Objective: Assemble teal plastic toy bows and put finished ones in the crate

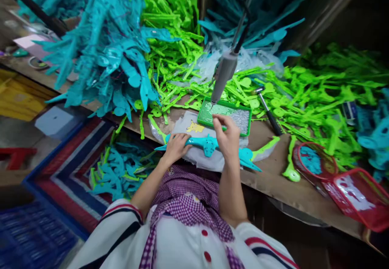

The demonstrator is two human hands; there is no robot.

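Left hand lies flat, fingers spread, pressing down the near-left end of a teal plastic part — the part rests on a grey cloth pad at the near edge of the workbench. Right hand hovers over the part's middle, fingertips pinched together at the near rim of a green tray of small screws; what they pinch cannot be made out. A grey hanging screwdriver points into the tray. Hammer lies right of it. Farther back — heaps of teal pieces left, green pieces right. Red mesh basket near right.
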